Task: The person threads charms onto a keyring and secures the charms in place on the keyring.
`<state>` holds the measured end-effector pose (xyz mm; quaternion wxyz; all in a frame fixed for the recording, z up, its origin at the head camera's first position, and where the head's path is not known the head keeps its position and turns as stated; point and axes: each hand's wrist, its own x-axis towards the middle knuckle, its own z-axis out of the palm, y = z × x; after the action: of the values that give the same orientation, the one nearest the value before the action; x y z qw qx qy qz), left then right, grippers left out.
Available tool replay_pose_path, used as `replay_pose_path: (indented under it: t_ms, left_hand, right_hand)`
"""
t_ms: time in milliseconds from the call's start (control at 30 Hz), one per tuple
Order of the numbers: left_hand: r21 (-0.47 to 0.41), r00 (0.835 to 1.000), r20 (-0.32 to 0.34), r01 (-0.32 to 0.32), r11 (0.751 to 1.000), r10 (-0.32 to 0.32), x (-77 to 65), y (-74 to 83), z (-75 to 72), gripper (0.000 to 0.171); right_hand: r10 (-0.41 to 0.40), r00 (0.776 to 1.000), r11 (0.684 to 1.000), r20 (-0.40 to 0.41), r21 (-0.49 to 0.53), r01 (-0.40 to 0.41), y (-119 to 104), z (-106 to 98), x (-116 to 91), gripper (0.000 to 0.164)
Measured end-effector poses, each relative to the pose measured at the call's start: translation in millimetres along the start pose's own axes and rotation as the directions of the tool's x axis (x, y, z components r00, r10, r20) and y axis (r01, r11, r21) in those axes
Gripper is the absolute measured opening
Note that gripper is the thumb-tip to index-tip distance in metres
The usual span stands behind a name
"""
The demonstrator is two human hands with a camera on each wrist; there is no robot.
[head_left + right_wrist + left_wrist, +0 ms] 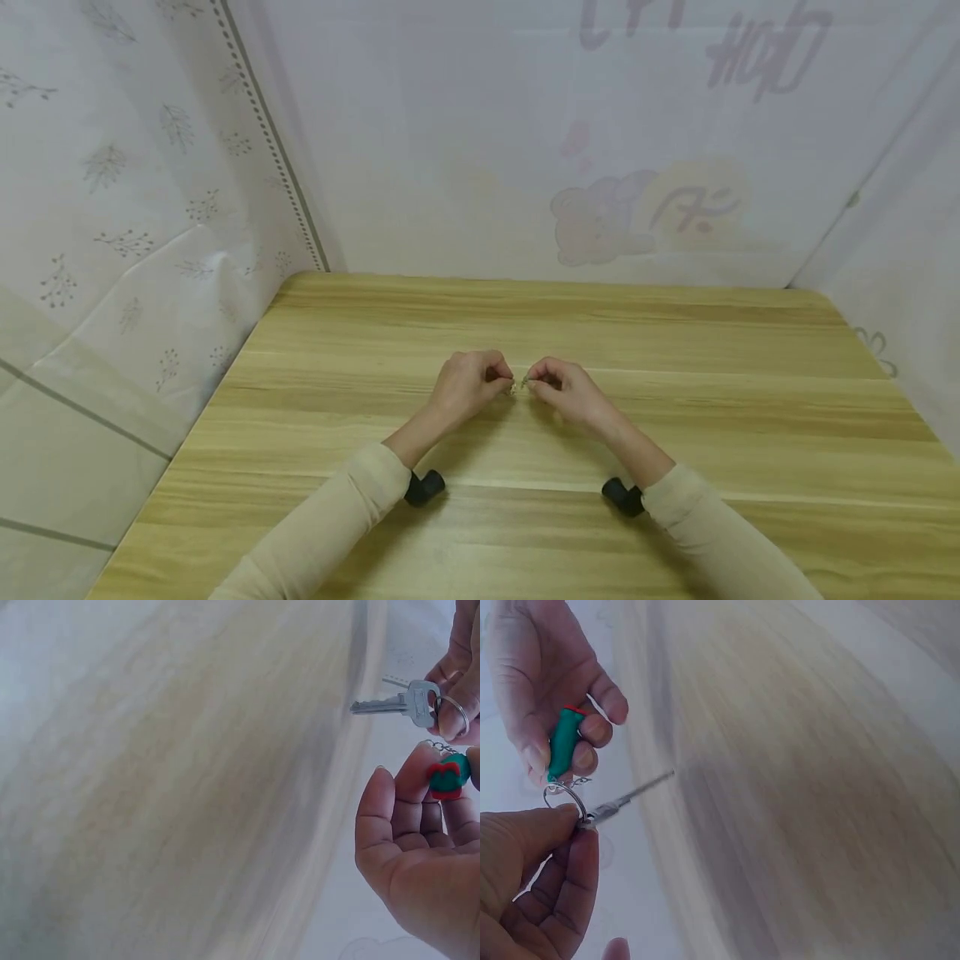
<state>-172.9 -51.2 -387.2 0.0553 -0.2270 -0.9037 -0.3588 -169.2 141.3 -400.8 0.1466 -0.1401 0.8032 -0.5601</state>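
Pale printed sheeting (450, 150) is hanging behind the wood-grain bench (570, 329). From here I'm watching the left hand (471, 385) pinching a metal key ring (577, 797) beside a toothed key (420, 703); were that grip slackening, ring and key could be dropping. The right hand (573, 392) is grasping a green-and-red charm (564, 742), and a hard pull could be straining the thin chain (440, 746) between. Everything is sitting above the bench, between both hands. The key's blade is pointing benchward, its long axis running away from the left hand; a second key (394, 680) is showing partly behind.
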Motion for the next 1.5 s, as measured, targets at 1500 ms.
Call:
replay_pose_path:
  t_ms: [1500]
  left_hand:
    - [0.306, 0.908, -0.182, -0.312, 0.899, 0.377, -6.7, 17.1, 7.2, 0.019]
  right_hand:
    - [-0.086, 0.996, 0.992, -0.023, 0.089, 0.087, -9, 6, -14, 0.010]
